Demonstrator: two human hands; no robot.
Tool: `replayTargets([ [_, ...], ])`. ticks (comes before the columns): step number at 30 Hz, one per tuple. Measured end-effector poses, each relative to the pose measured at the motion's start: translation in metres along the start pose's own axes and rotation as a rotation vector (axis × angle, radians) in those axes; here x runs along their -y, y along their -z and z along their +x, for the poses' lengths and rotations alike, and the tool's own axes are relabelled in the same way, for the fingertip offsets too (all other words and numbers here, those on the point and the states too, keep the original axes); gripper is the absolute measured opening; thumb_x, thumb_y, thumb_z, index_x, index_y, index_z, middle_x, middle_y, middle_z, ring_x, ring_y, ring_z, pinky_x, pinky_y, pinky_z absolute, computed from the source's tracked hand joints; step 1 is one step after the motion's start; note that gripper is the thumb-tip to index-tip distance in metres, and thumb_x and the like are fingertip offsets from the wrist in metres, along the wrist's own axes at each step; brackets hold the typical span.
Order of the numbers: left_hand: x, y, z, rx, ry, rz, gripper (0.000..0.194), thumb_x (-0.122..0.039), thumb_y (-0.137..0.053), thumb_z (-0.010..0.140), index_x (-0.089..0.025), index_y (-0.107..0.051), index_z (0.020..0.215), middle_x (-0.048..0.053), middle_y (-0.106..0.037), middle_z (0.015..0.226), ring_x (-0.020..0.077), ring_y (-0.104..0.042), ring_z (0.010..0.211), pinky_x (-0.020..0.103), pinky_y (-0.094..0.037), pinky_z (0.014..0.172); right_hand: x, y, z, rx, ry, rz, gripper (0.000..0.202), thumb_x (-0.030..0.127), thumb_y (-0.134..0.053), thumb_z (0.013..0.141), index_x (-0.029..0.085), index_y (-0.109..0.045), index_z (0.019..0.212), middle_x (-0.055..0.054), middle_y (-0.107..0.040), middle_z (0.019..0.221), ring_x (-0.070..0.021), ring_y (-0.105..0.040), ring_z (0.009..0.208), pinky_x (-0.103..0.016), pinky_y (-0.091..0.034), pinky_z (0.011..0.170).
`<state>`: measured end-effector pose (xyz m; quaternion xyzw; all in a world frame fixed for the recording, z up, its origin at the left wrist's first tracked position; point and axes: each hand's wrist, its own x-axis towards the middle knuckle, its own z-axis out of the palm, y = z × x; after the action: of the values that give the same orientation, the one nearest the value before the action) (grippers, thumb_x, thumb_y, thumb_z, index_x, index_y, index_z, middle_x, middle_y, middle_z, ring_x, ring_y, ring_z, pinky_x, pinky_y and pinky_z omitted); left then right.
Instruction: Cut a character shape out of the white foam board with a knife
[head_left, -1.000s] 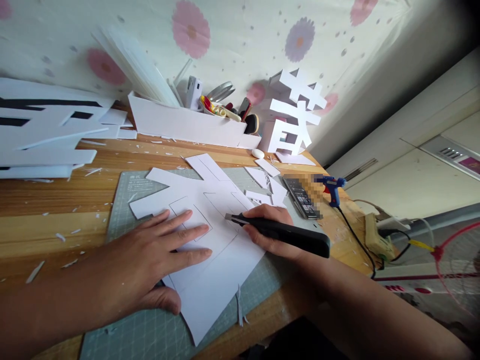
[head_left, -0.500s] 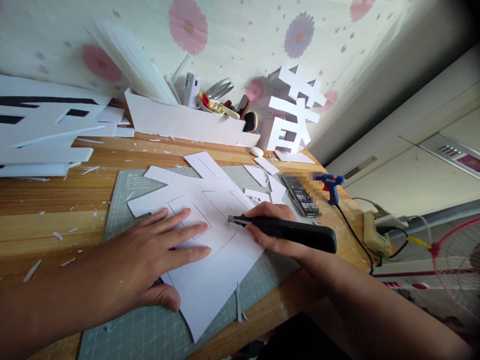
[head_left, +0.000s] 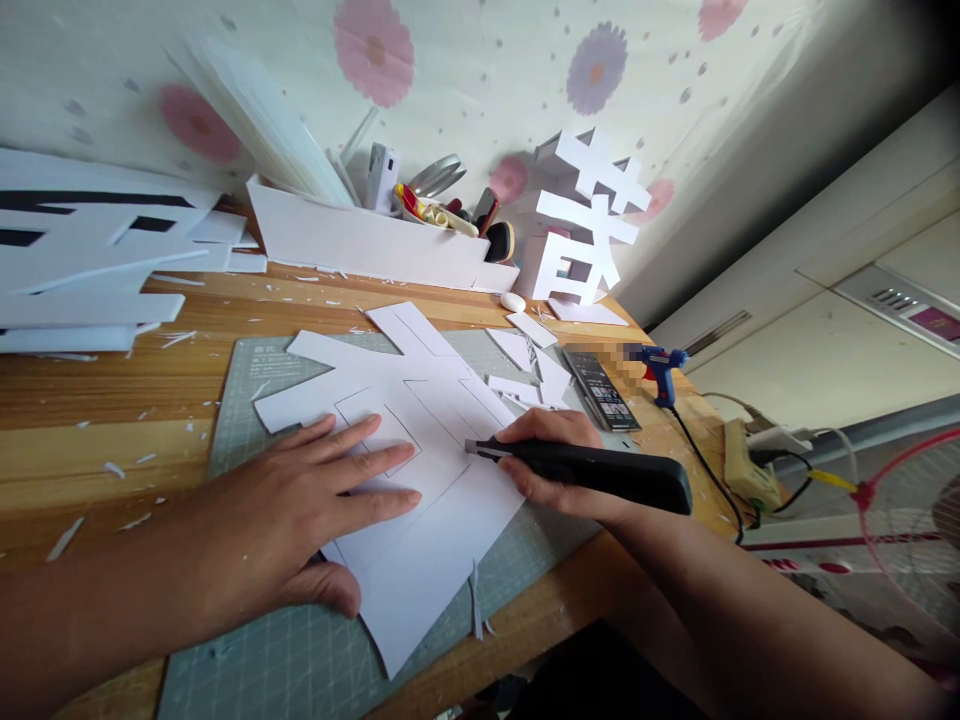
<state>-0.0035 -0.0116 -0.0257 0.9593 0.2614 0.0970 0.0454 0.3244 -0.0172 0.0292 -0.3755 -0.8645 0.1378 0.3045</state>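
A white foam board piece (head_left: pixel 442 540), its outline irregular and its face marked with dark lines, lies on the green cutting mat (head_left: pixel 247 650). My left hand (head_left: pixel 322 510) rests flat on the board's left side with fingers spread. In my right hand (head_left: pixel 555 450) is a black utility knife (head_left: pixel 622 475), held low and almost level. Its blade tip meets the board at the lower end of a long dark line. White offcuts (head_left: pixel 514 350) lie at the mat's upper right, and a thin strip (head_left: pixel 476 600) hangs near its lower edge.
A phone (head_left: pixel 600 385) and a blue glue gun (head_left: pixel 660 370) lie to the right, near a power strip (head_left: pixel 750 470) and a fan (head_left: pixel 915 530). Behind stand a white tool box (head_left: pixel 367 245) and a white built-up character (head_left: pixel 585 220). Foam sheets (head_left: pixel 75 260) are stacked left.
My right hand has drawn the knife slightly right and down along the board. My left hand keeps its place. The whole view has shifted a little.
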Motion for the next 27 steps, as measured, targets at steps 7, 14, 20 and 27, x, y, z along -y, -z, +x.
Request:
replayTargets([
  [7, 0.002, -0.002, -0.001, -0.011, -0.02, 0.017, 0.08, -0.081, -0.059, 0.08, -0.058, -0.03, 0.151, -0.006, -0.041, 0.161, 0.0421, -0.043, 0.145, 0.058, -0.042, 0.114, 0.003, 0.006, -0.005, 0.03, 0.006, -0.006, 0.003, 0.027, -0.065, 0.087, 0.024, -0.065, 0.088, 0.002, -0.069, 0.068, -0.0113, -0.061, 0.056, -0.024, -0.047, 0.052],
  [14, 0.001, 0.001, 0.002, 0.006, -0.004, 0.005, 0.078, -0.081, -0.058, 0.08, -0.059, -0.032, 0.15, -0.006, -0.043, 0.16, 0.0422, -0.043, 0.145, 0.059, -0.041, 0.114, 0.009, 0.017, -0.015, 0.074, -0.007, -0.005, 0.003, 0.024, -0.066, 0.086, 0.023, -0.064, 0.087, 0.001, -0.068, 0.066, -0.0112, -0.062, 0.056, -0.022, -0.047, 0.052],
  [20, 0.001, 0.003, 0.003, 0.01, -0.014, 0.031, 0.076, -0.081, -0.058, 0.081, -0.058, -0.034, 0.15, -0.005, -0.046, 0.158, 0.0435, -0.045, 0.143, 0.058, -0.044, 0.111, 0.013, 0.024, -0.032, 0.104, -0.037, 0.01, 0.005, 0.02, -0.065, 0.086, 0.022, -0.066, 0.091, 0.0, -0.072, 0.071, -0.0116, -0.065, 0.059, -0.022, -0.05, 0.055],
  [27, 0.004, 0.001, 0.003, -0.054, -0.065, 0.083, 0.079, -0.082, -0.057, 0.081, -0.057, -0.031, 0.151, -0.006, -0.048, 0.157, 0.0403, -0.05, 0.14, 0.054, -0.044, 0.109, 0.012, 0.028, -0.047, 0.079, 0.017, 0.016, 0.011, 0.018, -0.064, 0.086, 0.021, -0.065, 0.095, 0.0, -0.073, 0.074, -0.011, -0.066, 0.06, -0.021, -0.05, 0.057],
])
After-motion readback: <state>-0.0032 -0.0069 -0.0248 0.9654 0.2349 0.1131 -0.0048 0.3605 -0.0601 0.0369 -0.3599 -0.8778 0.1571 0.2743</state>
